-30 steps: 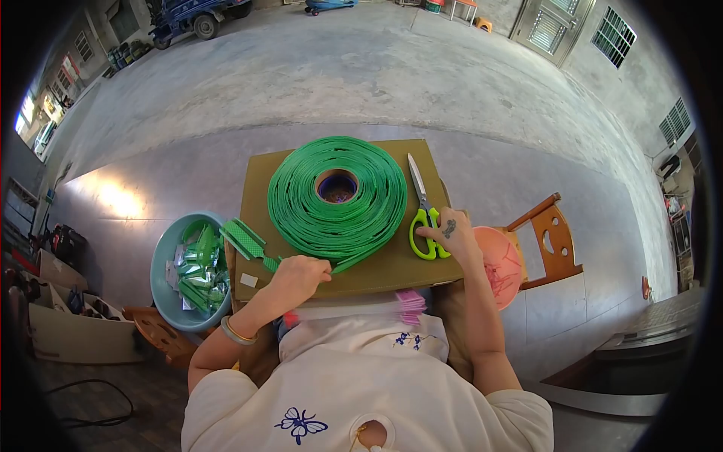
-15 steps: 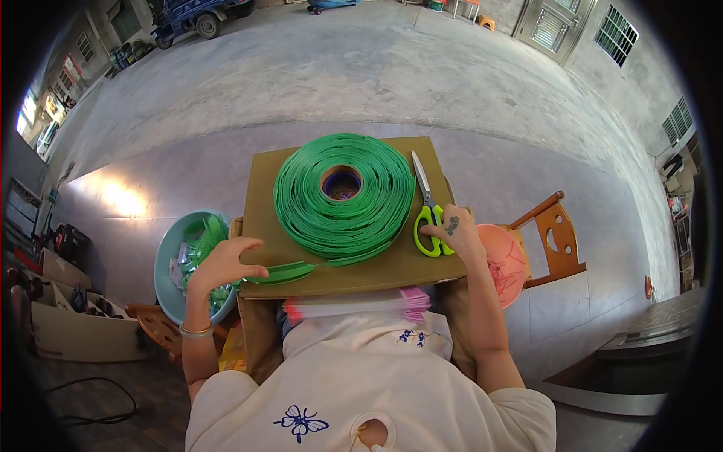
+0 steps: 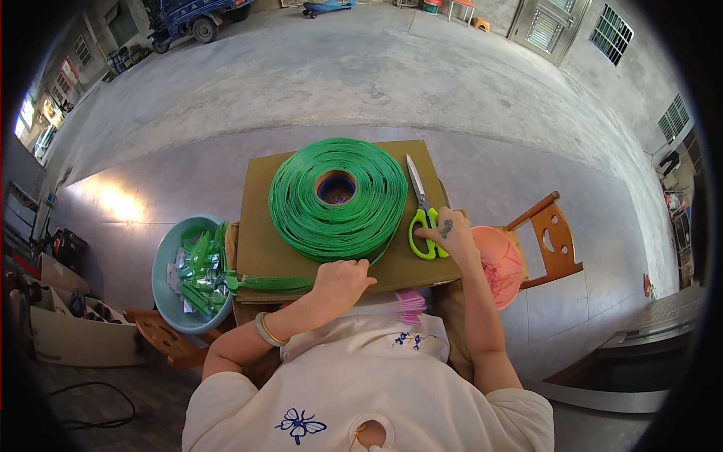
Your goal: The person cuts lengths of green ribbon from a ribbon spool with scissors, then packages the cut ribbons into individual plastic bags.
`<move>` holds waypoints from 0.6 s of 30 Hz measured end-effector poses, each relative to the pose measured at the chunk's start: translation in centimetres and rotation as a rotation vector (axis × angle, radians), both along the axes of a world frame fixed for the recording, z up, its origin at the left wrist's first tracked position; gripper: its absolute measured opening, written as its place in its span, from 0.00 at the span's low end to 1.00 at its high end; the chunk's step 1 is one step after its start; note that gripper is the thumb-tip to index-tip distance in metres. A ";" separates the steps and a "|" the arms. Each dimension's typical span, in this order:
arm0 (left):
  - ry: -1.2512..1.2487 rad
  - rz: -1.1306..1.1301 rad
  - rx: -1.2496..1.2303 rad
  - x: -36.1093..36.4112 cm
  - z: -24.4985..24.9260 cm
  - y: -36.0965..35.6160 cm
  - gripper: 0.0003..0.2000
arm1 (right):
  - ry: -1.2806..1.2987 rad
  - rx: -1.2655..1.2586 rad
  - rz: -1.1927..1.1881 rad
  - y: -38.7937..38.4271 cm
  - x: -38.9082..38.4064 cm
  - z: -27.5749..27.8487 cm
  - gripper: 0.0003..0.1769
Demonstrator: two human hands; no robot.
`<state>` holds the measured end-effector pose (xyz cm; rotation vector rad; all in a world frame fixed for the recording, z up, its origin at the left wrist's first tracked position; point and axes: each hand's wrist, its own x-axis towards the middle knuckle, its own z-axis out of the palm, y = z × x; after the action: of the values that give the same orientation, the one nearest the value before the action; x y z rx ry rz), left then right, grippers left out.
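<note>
A large roll of green plastic strip [image 3: 301, 200] lies flat on a brown cardboard box [image 3: 407, 279], a dark core at its middle. From the roll's near side a loose green strip [image 3: 275, 284] runs left along the box edge to the blue basin. My left hand [image 3: 343, 288] is closed on this strip at the front of the roll, its fingertips partly hidden. Scissors [image 3: 419, 184] with lime-green handles lie right of the roll, blades closed and pointing away. My right hand [image 3: 452, 235] grips their handles, thumb at the loops.
On the left, a blue basin [image 3: 160, 290] holds green strip pieces and clear packets. A pink basin [image 3: 508, 245] with pink strands rests by a wooden chair [image 3: 556, 239] on the right. Pink-and-white plastic sheets [image 3: 407, 305] lie on my lap.
My left hand has moved right along the box's front edge, from an open pose near the blue basin to a closed grip on the strip. My right hand stays at the scissors.
</note>
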<state>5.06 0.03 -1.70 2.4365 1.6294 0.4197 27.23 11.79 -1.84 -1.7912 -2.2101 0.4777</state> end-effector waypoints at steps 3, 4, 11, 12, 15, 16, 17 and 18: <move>0.000 0.009 0.040 1.1 -1.1 1.1 0.12 | -0.021 0.001 -0.012 -0.2 -0.4 -0.2 0.27; -0.005 0.003 0.053 1.3 -0.7 1.6 0.12 | -0.033 0.008 -0.018 -0.2 -0.3 -0.5 0.26; -0.620 0.113 -0.287 -0.6 8.0 7.8 0.09 | 0.559 0.083 -0.203 1.6 2.3 -5.2 0.20; -0.682 0.152 -0.312 -1.2 8.9 8.4 0.09 | 0.828 0.009 -0.251 1.5 2.3 -5.6 0.21; -0.826 0.203 -0.290 -3.1 9.3 10.0 0.09 | 1.278 -0.251 -0.107 -0.2 1.8 -3.1 0.28; -0.865 0.209 -0.267 -3.8 9.1 10.3 0.10 | 1.366 -0.345 -0.010 -1.3 1.6 -1.5 0.31; -0.927 0.224 -0.258 -4.3 9.0 10.4 0.10 | 1.357 -0.435 0.137 -2.3 1.7 -0.5 0.34; -0.990 0.236 -0.249 -4.7 9.0 10.6 0.10 | 1.342 -0.522 0.282 -3.3 1.8 0.4 0.37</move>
<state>0.36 10.59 7.26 1.4309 1.3566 1.1396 29.03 8.49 -1.42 -0.7349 -1.3356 1.7678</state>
